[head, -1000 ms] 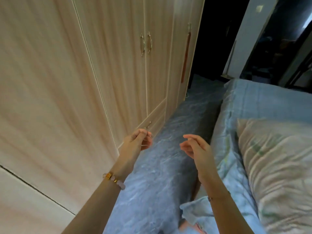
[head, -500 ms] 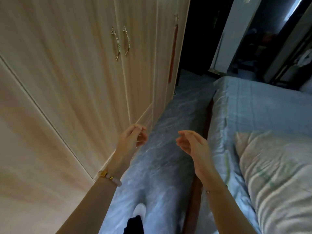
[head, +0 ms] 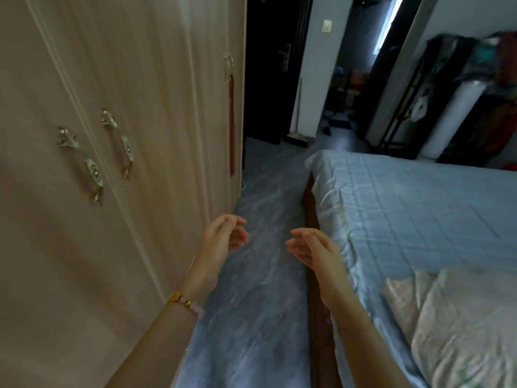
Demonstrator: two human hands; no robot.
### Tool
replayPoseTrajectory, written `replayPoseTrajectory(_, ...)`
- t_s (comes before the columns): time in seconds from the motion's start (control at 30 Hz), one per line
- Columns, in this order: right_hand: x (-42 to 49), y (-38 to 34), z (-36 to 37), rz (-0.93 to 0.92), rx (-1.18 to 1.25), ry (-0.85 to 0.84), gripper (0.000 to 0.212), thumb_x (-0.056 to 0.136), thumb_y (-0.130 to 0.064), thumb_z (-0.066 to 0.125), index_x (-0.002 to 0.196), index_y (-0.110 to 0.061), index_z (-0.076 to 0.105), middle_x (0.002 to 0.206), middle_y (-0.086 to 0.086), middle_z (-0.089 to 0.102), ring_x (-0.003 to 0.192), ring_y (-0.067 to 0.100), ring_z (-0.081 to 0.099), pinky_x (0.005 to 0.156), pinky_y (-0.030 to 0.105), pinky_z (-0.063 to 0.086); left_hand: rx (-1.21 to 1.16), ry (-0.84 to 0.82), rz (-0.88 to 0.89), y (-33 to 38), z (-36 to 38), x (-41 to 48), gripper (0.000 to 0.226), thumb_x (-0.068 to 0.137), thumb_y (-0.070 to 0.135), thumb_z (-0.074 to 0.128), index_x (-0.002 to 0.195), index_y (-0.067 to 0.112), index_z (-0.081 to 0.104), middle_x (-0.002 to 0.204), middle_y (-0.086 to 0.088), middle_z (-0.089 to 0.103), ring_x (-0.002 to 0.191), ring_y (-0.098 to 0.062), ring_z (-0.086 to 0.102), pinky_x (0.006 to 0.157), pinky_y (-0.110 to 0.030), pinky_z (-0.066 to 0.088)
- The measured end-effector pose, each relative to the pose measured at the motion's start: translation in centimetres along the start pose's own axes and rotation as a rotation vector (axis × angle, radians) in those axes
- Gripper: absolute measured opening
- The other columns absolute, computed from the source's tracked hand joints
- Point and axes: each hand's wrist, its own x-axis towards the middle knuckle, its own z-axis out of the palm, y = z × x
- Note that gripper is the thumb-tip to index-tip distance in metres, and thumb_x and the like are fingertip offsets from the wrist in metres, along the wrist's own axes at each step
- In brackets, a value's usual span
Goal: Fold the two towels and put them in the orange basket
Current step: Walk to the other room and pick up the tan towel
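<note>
Where the towels and the basket lie, and which way they point, cannot be told from this view. Both hands are raised in the air and grasp nothing. The left hand [head: 221, 239] has its fingers loosely curled, thumb near the fingertips, palm turned toward the right hand [head: 316, 250]. The right hand's fingers are relaxed and slightly bent, reaching toward the left; the two are apart, with a gap between them. A beaded bracelet [head: 186, 302] sits on the left wrist.

Below and between the hands runs a grey marbled floor [head: 251, 317]. Just left of the left hand stands a pale wood wardrobe [head: 154, 107] with ornate metal handles [head: 84, 163] and a red tassel [head: 231, 121] hanging on its far door. Right of the right hand is a bed [head: 405, 205] under a blue checked sheet, with a cream pillow [head: 461, 326] nearer the person. Beyond the hands a dark doorway [head: 268, 65] opens, and a clothes rack [head: 447, 79] stands past the bed.
</note>
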Motion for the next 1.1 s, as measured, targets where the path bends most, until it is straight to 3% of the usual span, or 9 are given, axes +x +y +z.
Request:
replayPoseTrajectory(0.23,10.8,-0.2,-0.1,-0.001,0.019,0.112,0.027,0.095,-0.012,0.047,0.080,-0.018,0.068,0.069,0.002,0.070,0.072,0.017,0.063,0.075,0.028,0.046,-0.046,-0.062,-0.060,-1.0,3.2,10.9,0.032,0.098,0.013,0.039,0.075,0.013,0.061,0.053,0.004,0.062,0.058,-0.015,0.058,0.066,-0.030,0.045)
replayPoseTrajectory(0.47,23.2,0.4,-0.3,0.022,0.021,0.099,0.025,0.095,-0.013,0.047,0.082,-0.019,0.068,0.070,-0.001,0.070,0.073,0.014,0.065,0.074,0.023,0.047,-0.017,-0.060,-0.080,-1.3,5.6,21.9,0.031,0.099,0.011,0.037,0.078,0.012,0.060,0.053,0.005,0.064,0.052,-0.003,0.061,0.066,-0.028,0.047)
replayPoseTrajectory(0.9,50.5,-1.0,-2.9,0.060,0.014,0.037,0.026,0.094,-0.012,0.048,0.079,-0.019,0.068,0.068,-0.001,0.071,0.075,0.018,0.063,0.085,0.039,0.047,-0.024,0.008,-0.072,-1.1,16.4,47.0,0.029,0.098,0.011,0.039,0.079,0.011,0.061,0.070,-0.007,0.061,0.062,-0.014,0.060,0.058,-0.019,0.050)
replayPoseTrajectory(1.1,59.9,-1.9,-4.0,0.047,0.025,0.059,0.026,0.094,-0.009,0.046,0.081,-0.016,0.067,0.066,-0.002,0.069,0.070,0.014,0.062,0.076,0.028,0.047,-0.024,-0.020,-0.058,-1.2,20.3,56.0,0.028,0.098,0.008,0.038,0.082,0.008,0.060,0.070,-0.008,0.060,0.060,-0.013,0.058,0.059,-0.021,0.048)
